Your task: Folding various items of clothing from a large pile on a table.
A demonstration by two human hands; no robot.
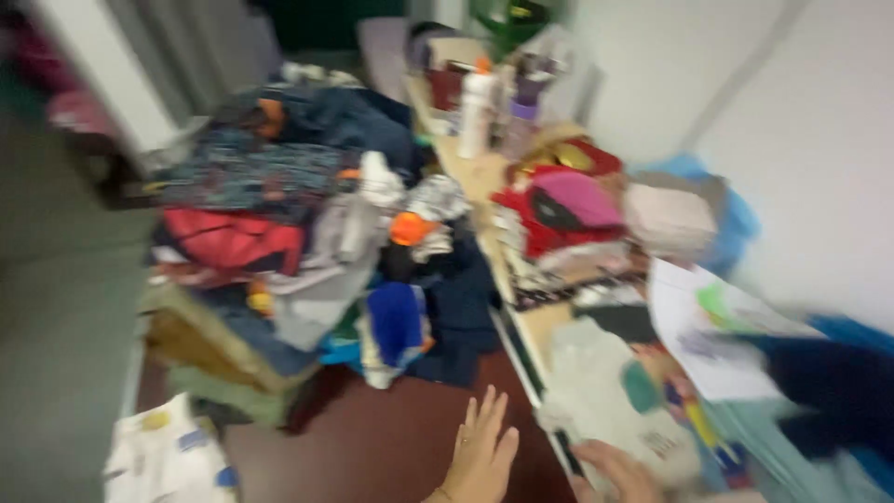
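Head view, blurred by motion: the left hand (481,454) lies flat with fingers spread on the dark red counter (372,447), holding nothing, while the right hand (622,472), only partly in frame, rests its fingers on a pale folded garment (610,396) at the near right, beside loose printed paper (712,340); whether it grips the cloth cannot be told. The garment looks soft, light and limp, best taken by pinching a folded edge. A heap of mixed clothing (279,242) lies beyond.
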